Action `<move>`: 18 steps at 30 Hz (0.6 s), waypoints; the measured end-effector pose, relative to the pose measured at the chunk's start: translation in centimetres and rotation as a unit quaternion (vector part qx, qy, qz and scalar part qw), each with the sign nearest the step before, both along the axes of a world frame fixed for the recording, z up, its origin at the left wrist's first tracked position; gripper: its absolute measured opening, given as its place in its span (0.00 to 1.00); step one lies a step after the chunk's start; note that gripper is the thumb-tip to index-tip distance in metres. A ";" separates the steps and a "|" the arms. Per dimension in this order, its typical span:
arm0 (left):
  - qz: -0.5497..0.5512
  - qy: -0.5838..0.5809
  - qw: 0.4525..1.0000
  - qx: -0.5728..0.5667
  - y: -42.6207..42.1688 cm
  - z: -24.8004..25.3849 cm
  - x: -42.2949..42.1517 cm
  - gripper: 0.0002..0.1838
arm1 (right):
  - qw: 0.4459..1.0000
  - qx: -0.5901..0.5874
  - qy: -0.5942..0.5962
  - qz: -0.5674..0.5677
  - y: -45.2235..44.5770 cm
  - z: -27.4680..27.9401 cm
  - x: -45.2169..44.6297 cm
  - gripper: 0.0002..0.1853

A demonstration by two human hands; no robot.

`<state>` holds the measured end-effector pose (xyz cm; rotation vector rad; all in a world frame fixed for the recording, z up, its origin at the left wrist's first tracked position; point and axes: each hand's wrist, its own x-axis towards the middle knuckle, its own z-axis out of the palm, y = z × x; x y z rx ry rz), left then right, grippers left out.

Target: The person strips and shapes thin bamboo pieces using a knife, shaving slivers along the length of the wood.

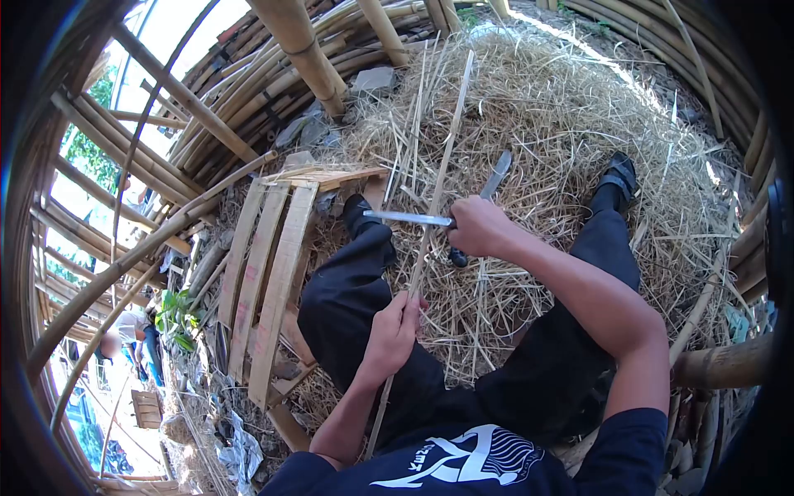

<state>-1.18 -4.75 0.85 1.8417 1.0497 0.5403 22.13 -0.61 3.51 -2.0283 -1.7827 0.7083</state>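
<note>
My right hand (pixel 480 226) is closed round the handle of a knife (pixel 407 217), whose blade points left and crosses a long bamboo strip (pixel 447 153). Lower down, my left hand (pixel 394 331) grips the same strip, which runs from near my lap up and away over the shavings. A second, larger blade (pixel 497 174) lies on the shavings just beyond my right hand, with a dark handle end showing below that hand. Several thin split strips (pixel 420 99) rest to the left of the long one.
Bamboo shavings (pixel 529 107) cover the ground between and beyond my legs. A wooden crate (pixel 277 281) stands at my left, beside bamboo poles (pixel 298 50). A thick bamboo pole (pixel 724 364) juts in at right. Another person (pixel 136 335) is far off at left.
</note>
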 end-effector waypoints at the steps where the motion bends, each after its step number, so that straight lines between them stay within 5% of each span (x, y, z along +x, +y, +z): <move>1: -0.003 -0.035 0.997 -0.066 0.2 0.3 0.0 0.12 | 0.999 0.017 -0.019 0.039 -0.3 0.0 0.0 0.14; 3: -0.007 -0.072 0.989 -0.131 0.9 0.6 0.2 0.13 | 0.998 0.027 -0.019 0.049 -0.3 -0.5 0.4 0.14; 7: -0.001 -0.113 0.969 -0.218 1.5 0.9 0.7 0.12 | 0.973 0.088 0.198 0.083 -0.3 -1.2 1.2 0.24; 10: -0.019 -0.118 0.967 -0.227 1.9 1.7 1.7 0.13 | 0.882 -0.018 0.470 -0.027 -0.6 0.8 1.7 0.24; 15: -0.065 -0.082 0.968 -0.230 2.9 2.3 2.4 0.13 | 0.834 0.027 0.543 -0.093 0.4 -0.5 1.4 0.19; 18: -0.056 -0.109 0.970 -0.210 3.5 2.8 3.7 0.14 | 0.888 0.032 0.446 -0.109 -0.2 0.5 1.0 0.19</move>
